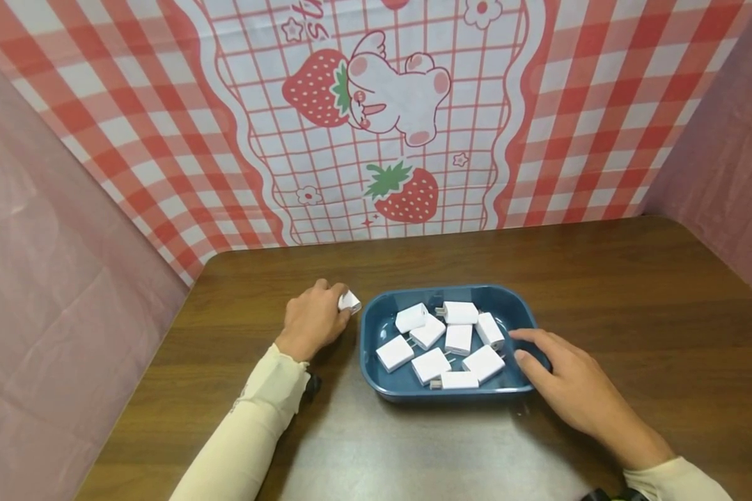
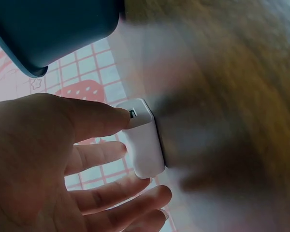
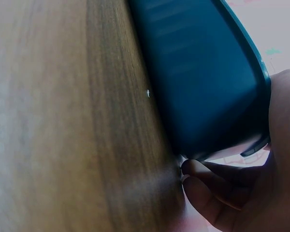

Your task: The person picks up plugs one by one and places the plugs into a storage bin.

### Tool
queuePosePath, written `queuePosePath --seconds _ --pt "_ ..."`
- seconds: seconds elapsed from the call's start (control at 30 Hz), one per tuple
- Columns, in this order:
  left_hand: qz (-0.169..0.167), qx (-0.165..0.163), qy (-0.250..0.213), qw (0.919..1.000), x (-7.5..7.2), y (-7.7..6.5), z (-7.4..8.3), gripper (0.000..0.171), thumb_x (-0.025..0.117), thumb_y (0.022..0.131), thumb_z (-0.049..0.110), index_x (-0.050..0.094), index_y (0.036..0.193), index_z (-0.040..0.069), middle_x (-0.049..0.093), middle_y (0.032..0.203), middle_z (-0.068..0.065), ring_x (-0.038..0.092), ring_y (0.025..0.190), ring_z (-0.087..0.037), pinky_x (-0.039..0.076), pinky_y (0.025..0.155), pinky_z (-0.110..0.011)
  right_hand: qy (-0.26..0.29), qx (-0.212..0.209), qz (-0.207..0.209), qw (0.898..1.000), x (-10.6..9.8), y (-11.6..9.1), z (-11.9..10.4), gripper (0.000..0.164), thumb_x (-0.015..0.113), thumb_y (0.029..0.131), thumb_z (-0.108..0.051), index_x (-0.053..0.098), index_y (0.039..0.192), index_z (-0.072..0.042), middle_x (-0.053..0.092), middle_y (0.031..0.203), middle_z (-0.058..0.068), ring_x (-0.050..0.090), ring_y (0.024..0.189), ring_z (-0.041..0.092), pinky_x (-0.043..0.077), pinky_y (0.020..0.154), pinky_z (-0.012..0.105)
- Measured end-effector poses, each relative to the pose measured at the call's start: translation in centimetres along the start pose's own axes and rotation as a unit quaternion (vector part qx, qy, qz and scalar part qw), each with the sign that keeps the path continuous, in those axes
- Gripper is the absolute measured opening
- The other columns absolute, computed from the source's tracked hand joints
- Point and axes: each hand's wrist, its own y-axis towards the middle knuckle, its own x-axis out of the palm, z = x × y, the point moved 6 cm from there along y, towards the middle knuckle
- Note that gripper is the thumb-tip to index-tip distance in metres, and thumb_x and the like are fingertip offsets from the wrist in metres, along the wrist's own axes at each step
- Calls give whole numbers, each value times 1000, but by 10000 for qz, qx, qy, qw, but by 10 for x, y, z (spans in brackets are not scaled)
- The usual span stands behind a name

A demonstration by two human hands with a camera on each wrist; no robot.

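Note:
My left hand (image 1: 313, 320) pinches a white USB charger plug (image 1: 349, 302) at the table, just left of the blue plastic tray (image 1: 371, 372). In the left wrist view, the thumb lies by the USB port of that charger plug (image 2: 147, 150), and fingertips touch its other end; its side is against or very near the tabletop. Several more white charger plugs (image 1: 431, 365) lie loosely in the tray, some showing metal prongs. At the tray's right end, my right hand (image 1: 573, 379) holds the rim, thumb and forefinger over the inside. Other fingertips (image 3: 198, 191) curl by the tray's outer wall (image 3: 208, 96).
The tray stands on a brown wooden table (image 1: 652, 306). A red-and-white checked cloth (image 1: 589, 104) with strawberries hangs behind the far edge. Pink cloth (image 1: 56, 292) hangs at the left and right sides.

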Motion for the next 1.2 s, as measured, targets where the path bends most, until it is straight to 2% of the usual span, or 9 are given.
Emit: queuePosePath --seconds 0.17,0.37,0.5,0.67,1.2 --pt "-246 -167 25 9996 2 3 -1 38 64 80 37 62 112 16 55 90 -8 58 75 -26 45 55 -45 -4 -11 28 10000 -1 0 0 49 41 94 -50 49 131 -20 47 134 12 43 121 37 32 89 64" --pt "-756 -492 85 9959 3 3 -7 44 62 79 42 62 111 12 52 95 -10 55 76 -24 45 56 -43 3 -54 76 10000 -1 0 -1 47 42 94 -49 49 131 -20 48 133 11 44 120 36 33 89 63" --pt "-912 -582 66 9941 2 2 -9 43 62 78 42 63 109 12 51 95 -11 54 76 -24 44 56 -42 -13 -38 82 10000 -1 0 -1 48 42 94 -49 49 131 -20 48 134 12 44 120 37 32 89 64" --pt "-853 -580 16 9947 3 0 -9 42 63 78 41 62 105 9 52 90 -10 53 75 -24 44 57 -43 -32 -23 73 10000 -1 0 -1 48 42 93 -50 49 131 -20 47 134 12 44 120 37 32 89 64" --pt "-522 -505 -135 9973 1 -5 -16 37 65 74 39 63 97 11 54 82 -4 52 70 -20 42 54 -39 -69 -86 133 9999 -1 0 -1 48 41 93 -50 50 130 -20 48 133 12 44 120 37 32 89 63"
